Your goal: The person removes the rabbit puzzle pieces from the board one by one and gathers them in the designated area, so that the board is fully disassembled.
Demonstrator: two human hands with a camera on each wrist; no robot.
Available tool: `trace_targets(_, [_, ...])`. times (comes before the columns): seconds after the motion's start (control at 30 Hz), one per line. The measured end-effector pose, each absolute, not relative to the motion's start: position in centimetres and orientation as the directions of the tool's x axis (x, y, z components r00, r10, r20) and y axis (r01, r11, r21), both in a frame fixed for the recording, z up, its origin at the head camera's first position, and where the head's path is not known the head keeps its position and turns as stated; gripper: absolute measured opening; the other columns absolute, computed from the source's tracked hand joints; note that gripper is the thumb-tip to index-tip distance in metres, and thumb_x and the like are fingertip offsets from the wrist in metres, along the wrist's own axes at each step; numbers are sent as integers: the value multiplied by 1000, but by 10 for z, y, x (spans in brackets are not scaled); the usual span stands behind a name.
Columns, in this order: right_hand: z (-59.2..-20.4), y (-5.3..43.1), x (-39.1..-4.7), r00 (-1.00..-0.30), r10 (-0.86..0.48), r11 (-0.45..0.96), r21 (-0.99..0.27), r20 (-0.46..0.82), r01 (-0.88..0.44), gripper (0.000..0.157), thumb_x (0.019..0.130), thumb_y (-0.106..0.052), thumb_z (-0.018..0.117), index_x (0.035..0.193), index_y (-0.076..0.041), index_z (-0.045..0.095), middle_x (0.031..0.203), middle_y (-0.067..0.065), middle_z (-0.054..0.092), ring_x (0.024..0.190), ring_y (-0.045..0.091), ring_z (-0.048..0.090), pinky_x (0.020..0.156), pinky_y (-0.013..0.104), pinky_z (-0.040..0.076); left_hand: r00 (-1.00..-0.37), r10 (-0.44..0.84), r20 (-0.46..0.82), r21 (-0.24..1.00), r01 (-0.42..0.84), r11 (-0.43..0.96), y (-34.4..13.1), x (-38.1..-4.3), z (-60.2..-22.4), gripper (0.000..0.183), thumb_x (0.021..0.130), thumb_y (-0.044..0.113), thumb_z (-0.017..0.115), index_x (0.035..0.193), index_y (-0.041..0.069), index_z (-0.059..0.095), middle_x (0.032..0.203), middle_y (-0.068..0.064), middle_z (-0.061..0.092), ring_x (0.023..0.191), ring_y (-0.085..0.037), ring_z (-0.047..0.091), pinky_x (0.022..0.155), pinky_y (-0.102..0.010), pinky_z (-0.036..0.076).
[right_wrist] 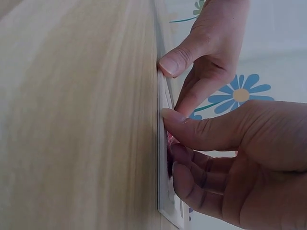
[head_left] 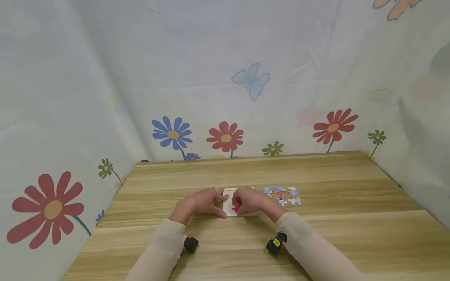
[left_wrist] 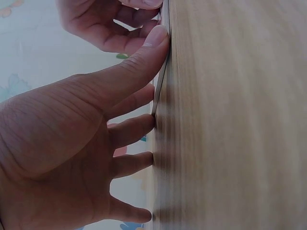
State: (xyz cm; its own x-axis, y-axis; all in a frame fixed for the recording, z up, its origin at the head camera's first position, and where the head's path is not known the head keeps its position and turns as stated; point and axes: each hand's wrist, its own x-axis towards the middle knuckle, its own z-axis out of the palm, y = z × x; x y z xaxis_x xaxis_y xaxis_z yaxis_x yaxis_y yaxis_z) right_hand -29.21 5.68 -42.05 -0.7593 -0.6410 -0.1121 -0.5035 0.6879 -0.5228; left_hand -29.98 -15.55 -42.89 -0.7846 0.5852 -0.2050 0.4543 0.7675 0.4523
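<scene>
A pale, shallow puzzle tray [head_left: 229,194] lies on the table between the two hands. My left hand [head_left: 205,200] is at its left side, the thumb pressing the near edge. In the left wrist view the other fingers [left_wrist: 132,165] of that hand spread straight, with fingertips down at table level. Over the tray, my right hand [head_left: 250,200] pinches a pinkish-red jigsaw piece [head_left: 235,208] low against the tray floor. Its curled fingers [right_wrist: 184,175] hide most of the piece in the right wrist view, and its thumb touches the tray's near rim.
Several loose jigsaw pieces [head_left: 294,200], blue, white and pink, lie on the wooden table [head_left: 334,234] just right of the tray. A printed cloth [head_left: 197,78] with flowers and butterflies hangs behind the table and along its sides.
</scene>
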Motion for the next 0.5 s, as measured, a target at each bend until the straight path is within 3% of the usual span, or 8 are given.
trace_targets(0.5, [-421, 57, -292, -762, -638, 694, -511, -109, -507, 25, 78, -2, 85, 94, -4, 66, 88, 6, 61, 80, 15, 53, 76, 34, 48, -782, 586, -210, 452, 454, 768, -156, -299, -429, 74, 80, 42, 82, 142, 13, 56, 155, -16, 38, 145, -34, 32, 115, -45, 32])
